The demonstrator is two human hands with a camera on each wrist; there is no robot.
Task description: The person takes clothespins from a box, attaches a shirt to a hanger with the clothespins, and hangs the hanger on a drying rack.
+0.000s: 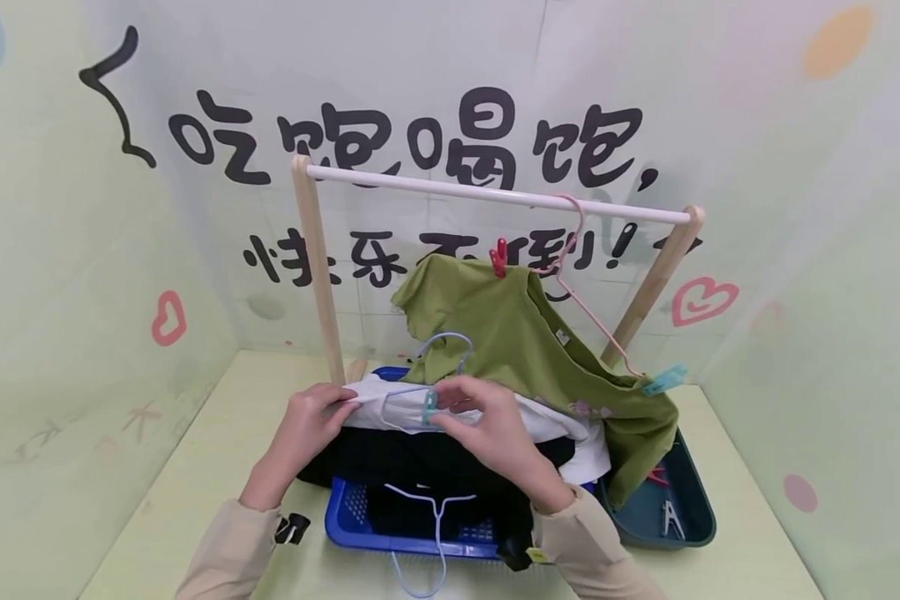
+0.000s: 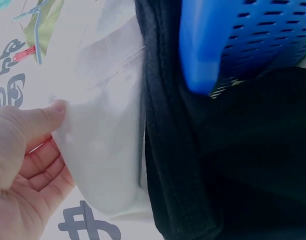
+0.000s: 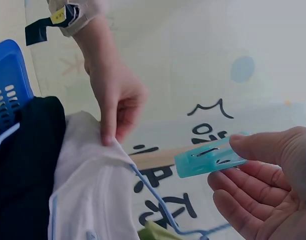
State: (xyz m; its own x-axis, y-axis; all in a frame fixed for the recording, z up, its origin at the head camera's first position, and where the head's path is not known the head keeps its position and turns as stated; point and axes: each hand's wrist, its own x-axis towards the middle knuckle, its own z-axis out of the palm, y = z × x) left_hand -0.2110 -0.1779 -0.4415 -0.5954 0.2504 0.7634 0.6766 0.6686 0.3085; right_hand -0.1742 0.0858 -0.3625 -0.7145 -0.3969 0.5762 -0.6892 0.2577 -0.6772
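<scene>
Background, head view: pale wall is carrying black lettering and pink hearts behind a light tabletop.
Rack: white rod is spanning two wooden posts; its stretch from left post to pink hanger is running uncovered.
Green shirt: hanging from pink hanger, swallowing one hanger arm; red clip and shoulder clip are gripping it.
Left hand: pinching the edge of white shirt.
Right hand: pinching teal clip near the collar, partly blocking blue hanger, which is sitting partly inside white shirt.
Black garment: lying along white shirt's near side, covering much of blue basket.
Loose hanger: overhanging basket's near rim.
Green tray: sitting inside the table's right edge, partly covered by green shirt; white peg is lying in it.
Left wrist view: thumb is pressing on white cloth, fingers are curling behind; palm is running off the left edge, basket off the top, black cloth off the right.
Upper-left corner: clips and hanger are washing out, hard to read.
Right wrist view: thumb and fingers are grasping teal clip, which is standing apart from white shirt, a gap lying between; cannot tell if its mouth is parted.
Cut off: right palm is leaving the frame at right; black strap is dangling at left sleeve.
</scene>
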